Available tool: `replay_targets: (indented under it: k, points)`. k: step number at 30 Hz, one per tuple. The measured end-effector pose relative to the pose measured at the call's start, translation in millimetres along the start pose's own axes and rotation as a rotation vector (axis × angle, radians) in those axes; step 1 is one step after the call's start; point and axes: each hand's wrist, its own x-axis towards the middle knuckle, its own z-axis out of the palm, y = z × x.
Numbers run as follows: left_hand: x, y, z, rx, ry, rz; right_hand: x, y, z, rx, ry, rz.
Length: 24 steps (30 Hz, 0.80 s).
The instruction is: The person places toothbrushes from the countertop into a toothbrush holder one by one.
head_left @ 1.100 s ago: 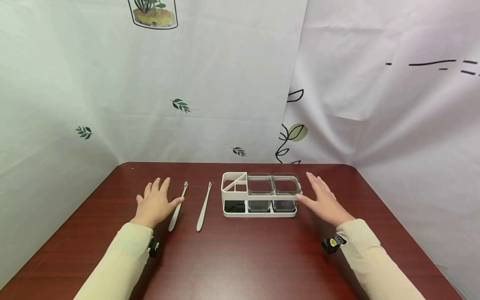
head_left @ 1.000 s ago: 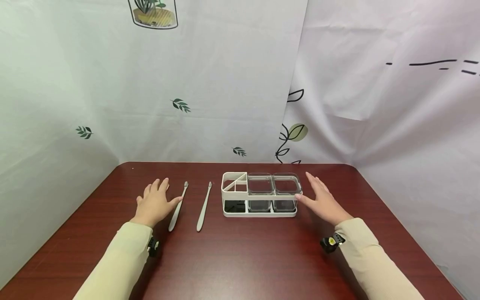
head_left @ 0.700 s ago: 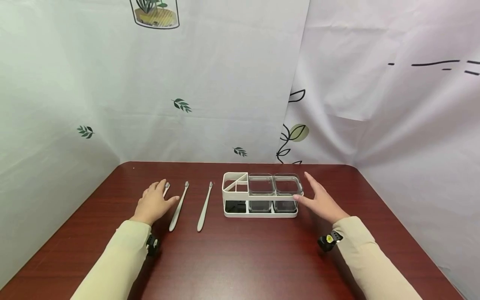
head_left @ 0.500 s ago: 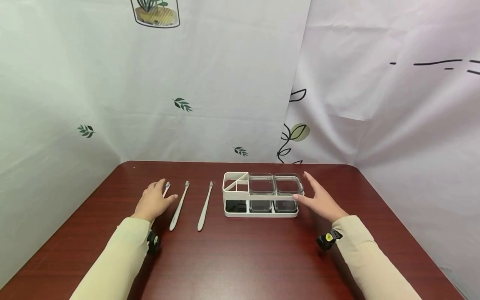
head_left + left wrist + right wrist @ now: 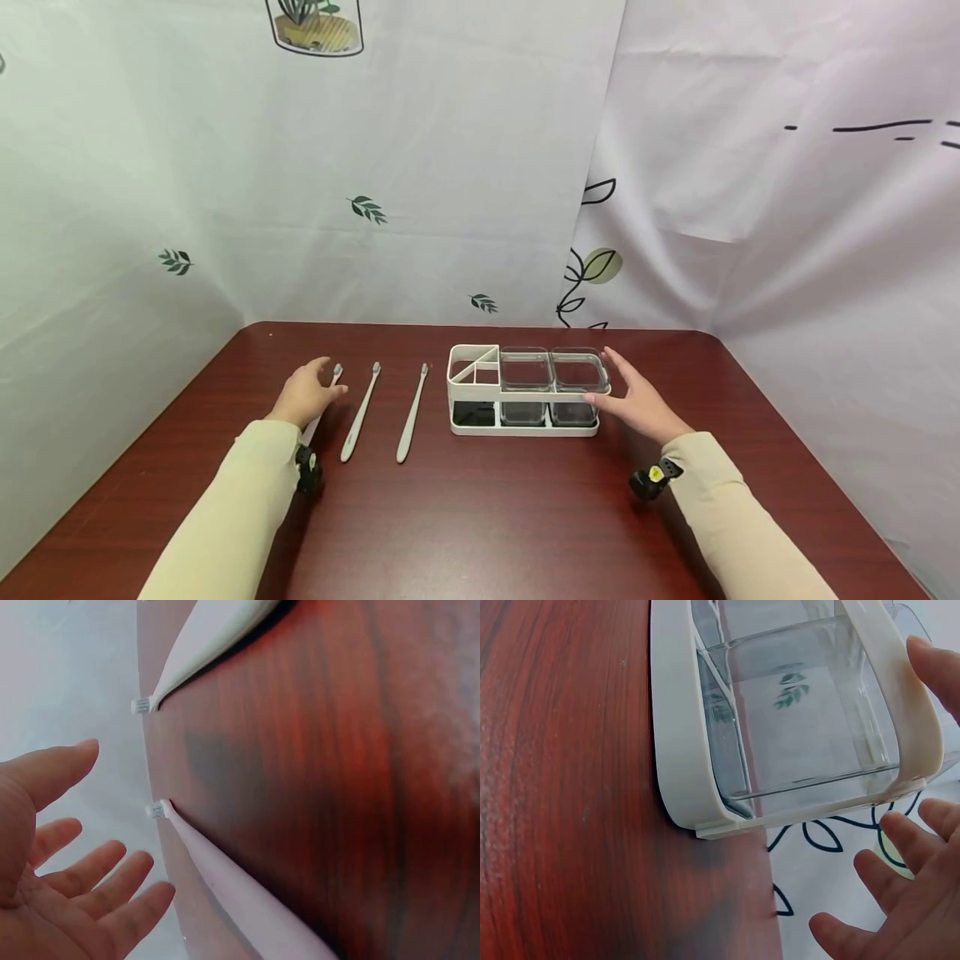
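Note:
My left hand [image 5: 303, 395] hovers over the leftmost toothbrush [image 5: 311, 431], a pale pinkish one partly hidden beneath it. In the left wrist view its fingers curve loosely beside that brush's head, with nothing between them. Two more pale toothbrushes lie to its right: a middle toothbrush [image 5: 360, 417] and a right one [image 5: 409, 417], all with bristles toward the back. At the right end of a white toothbrush holder [image 5: 525, 431], my right hand [image 5: 641, 408] spreads around the corner. Its thumb [image 5: 939, 671] is right at the holder's upper band; the other fingers stay spread behind.
Two clear square cups [image 5: 524, 367] sit in the holder, beside a divided section [image 5: 474, 388] on its left. Everything stands on a dark red wooden table [image 5: 465, 517]. A patterned white cloth [image 5: 450, 167] hangs behind and along both sides.
My left hand has shifted slightly left and drawn its fingers in, uncovering the leftmost toothbrush. My right hand has edged left, closer around the holder's end. The toothbrushes and holder stay put.

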Motion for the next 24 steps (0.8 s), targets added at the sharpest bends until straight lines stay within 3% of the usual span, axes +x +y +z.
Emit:
replay_targets:
  k: [9,24]
  points:
    - [5.0,-2.6,-1.0,-0.038,-0.028,-0.043,0.7,0,2,0.015,-0.016,0.014]
    - [16.2,-11.1,5.0,-0.086,0.020,-0.095,2.2,-1,2,0.055,-0.019,0.012]
